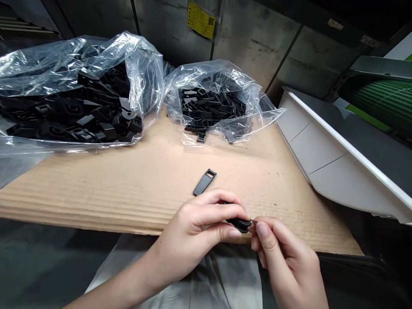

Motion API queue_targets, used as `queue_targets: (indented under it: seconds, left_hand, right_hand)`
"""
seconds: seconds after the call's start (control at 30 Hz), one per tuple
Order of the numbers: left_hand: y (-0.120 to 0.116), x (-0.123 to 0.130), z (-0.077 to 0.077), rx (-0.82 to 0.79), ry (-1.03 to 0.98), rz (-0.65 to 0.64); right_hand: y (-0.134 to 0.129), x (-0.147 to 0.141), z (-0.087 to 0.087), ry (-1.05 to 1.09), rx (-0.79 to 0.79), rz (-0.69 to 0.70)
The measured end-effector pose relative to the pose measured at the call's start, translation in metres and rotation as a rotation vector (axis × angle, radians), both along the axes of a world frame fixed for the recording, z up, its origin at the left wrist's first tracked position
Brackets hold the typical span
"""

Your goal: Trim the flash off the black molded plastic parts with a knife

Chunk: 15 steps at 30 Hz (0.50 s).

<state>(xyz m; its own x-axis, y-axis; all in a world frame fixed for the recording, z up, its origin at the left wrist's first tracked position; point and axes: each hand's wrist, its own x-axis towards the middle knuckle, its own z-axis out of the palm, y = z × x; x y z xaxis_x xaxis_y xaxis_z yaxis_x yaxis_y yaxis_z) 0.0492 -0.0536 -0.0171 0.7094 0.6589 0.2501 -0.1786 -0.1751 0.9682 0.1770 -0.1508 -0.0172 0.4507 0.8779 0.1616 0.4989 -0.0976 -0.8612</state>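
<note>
**Black plastic part pinched between left hand and right hand**

Both hands meet at the near edge of a corrugated cardboard sheet, just over its lip. The left hand has a narrow, closed grip on the black plastic part, with its fingers curled over the top and its thumb beneath. The right hand holds a tight pinch at the part's other end, where a thin, bright tip shows. Fingers hide most of the part, so its shape and the nature of that tip are hard to make out.

Just beyond the hands, a loose black tab with a rectangular opening at one end lies flat on the cardboard, not touching them. Farther back sit a larger clear plastic bag, cut off by the left of the view, and a smaller clear plastic bag. Both are packed with black pieces, blurred by glare and crinkled film. One piece pokes out at the smaller bag's lower edge.

A white panel angles along the right side, and past it a green ribbed surface is cut off by the frame. A yellow label is stuck to the grey metal wall behind.
</note>
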Motion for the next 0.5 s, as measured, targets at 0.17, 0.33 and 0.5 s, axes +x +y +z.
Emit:
queue_targets:
  seconds: [0.17, 0.33, 0.5]
  left_hand:
    - [0.0, 0.0, -0.001, 0.052, 0.013, 0.0]
    - [0.001, -0.002, -0.001, 0.07, 0.024, -0.02]
    - [0.002, -0.002, 0.001, 0.028, 0.051, -0.085]
  right_hand:
    - [0.0, 0.011, 0.009, 0.031, -0.103, 0.151]
    - [0.011, 0.035, 0.024, 0.102, -0.342, 0.463]
    - [0.023, 0.049, 0.03, 0.339, -0.503, 0.651]
